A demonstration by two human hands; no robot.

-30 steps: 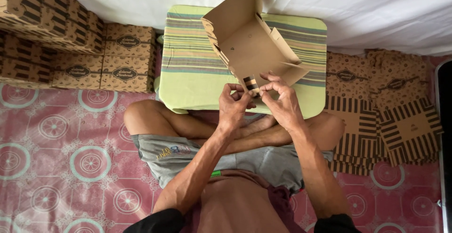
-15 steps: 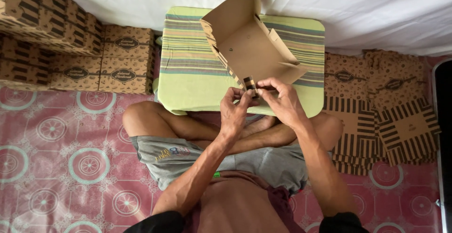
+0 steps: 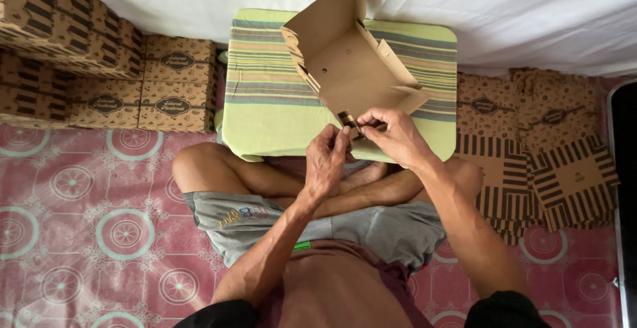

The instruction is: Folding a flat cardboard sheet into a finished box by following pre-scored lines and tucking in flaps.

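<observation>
— What's the person on the floor doing?

— Sitting cross-legged on the pink patterned mat, folding up a cardboard box. Both hands are at its near edge. The left hand has its fingertips pressed together on a small striped flap, and the right hand pinches the same edge from the other side, thumb and fingers closed on the card.

— Where is the box itself?

— Held up over the front of the low tabletop with the green striped cloth, tilted away from the person. It's half formed: the plain brown inside faces up, the side walls stand, and the lid panel sticks up toward the white sheet at the back.

— So which step is this?

— I'd judge it's the locking of the front wall, the tab being worked into its slot. I can't tell whether the tab is already seated; the fingers cover it.

— And what does the next bit call for?

— Steady pinching pressure from both sides, I'd say, keeping the wall square so the card doesn't crease.

— What else is around?

— On the person's right, flat unfolded blanks lie spread on the floor, striped and printed. On the left, farther back, finished boxes are stacked against the wall.
</observation>
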